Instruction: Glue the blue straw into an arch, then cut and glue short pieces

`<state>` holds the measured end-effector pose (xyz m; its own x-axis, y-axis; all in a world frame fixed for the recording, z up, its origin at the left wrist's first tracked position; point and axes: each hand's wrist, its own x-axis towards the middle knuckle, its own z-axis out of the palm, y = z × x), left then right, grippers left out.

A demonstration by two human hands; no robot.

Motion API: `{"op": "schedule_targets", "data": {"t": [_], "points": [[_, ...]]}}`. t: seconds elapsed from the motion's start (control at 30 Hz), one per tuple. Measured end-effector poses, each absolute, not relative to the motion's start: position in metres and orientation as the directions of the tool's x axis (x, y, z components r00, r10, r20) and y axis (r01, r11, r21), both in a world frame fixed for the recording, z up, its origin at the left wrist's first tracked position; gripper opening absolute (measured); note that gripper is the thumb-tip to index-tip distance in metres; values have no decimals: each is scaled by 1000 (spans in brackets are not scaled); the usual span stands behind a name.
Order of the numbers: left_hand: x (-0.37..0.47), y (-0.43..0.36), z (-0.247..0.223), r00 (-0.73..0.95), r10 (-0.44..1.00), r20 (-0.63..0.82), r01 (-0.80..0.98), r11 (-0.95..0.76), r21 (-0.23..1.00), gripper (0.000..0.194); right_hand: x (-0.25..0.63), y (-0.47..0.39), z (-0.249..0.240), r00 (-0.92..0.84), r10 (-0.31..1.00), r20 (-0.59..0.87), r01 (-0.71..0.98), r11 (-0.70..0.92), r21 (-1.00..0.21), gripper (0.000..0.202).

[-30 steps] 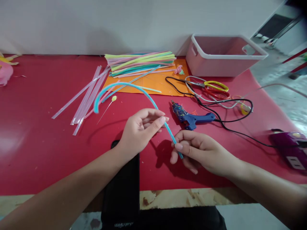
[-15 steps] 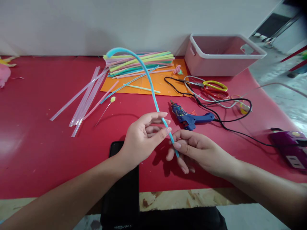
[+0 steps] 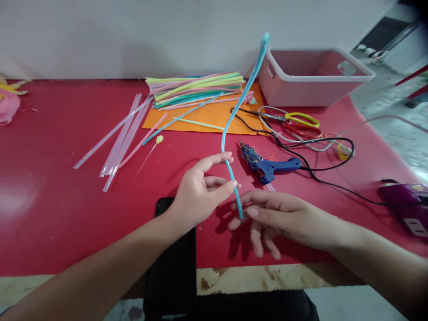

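A long blue fuzzy stick [image 3: 229, 121] rises from between the thumb and fingers of my left hand [image 3: 197, 191]. Its upper part leans right, with the tip in front of the wall near the pink bin. By its lower end is my right hand [image 3: 287, 218], fingers spread and thumb apart from the stick; a fingertip is behind the end, and whether it touches cannot be made out. A blue glue gun [image 3: 267, 166] lies just beyond my right hand. Behind the stick, a bundle of coloured fuzzy sticks [image 3: 197, 87] rests on an orange sheet [image 3: 200, 124].
Clear glue sticks [image 3: 123, 138] and a yellow-tipped pin [image 3: 159, 139] lie left. At the right are the pink bin [image 3: 307, 91], scissors [image 3: 302, 119], cables and a purple power box [image 3: 406, 207]. A black phone [image 3: 172, 276] overhangs the front edge.
The blue stick has swung from arching left to leaning right. My right hand has let go of its lower end, and its fingers have spread.
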<state>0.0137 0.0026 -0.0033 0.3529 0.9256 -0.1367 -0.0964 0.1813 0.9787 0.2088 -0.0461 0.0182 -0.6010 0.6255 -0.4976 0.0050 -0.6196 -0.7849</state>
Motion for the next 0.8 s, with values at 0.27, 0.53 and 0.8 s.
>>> {"op": "schedule_targets", "data": {"t": [0.27, 0.53, 0.8], "points": [[11, 9, -1, 367, 915, -168, -211, 257, 943, 56, 269, -23, 26, -4, 989, 147, 688, 110, -717, 18], [9, 8, -1, 390, 905, -167, -215, 266, 940, 56, 300, -1, -6, -331, 938, 103, 928, 343, -147, 48], [10, 2, -4, 374, 917, -135, -66, 171, 983, 55, 285, -2, -4, -284, 953, 100, 923, 300, -240, 41]]}}
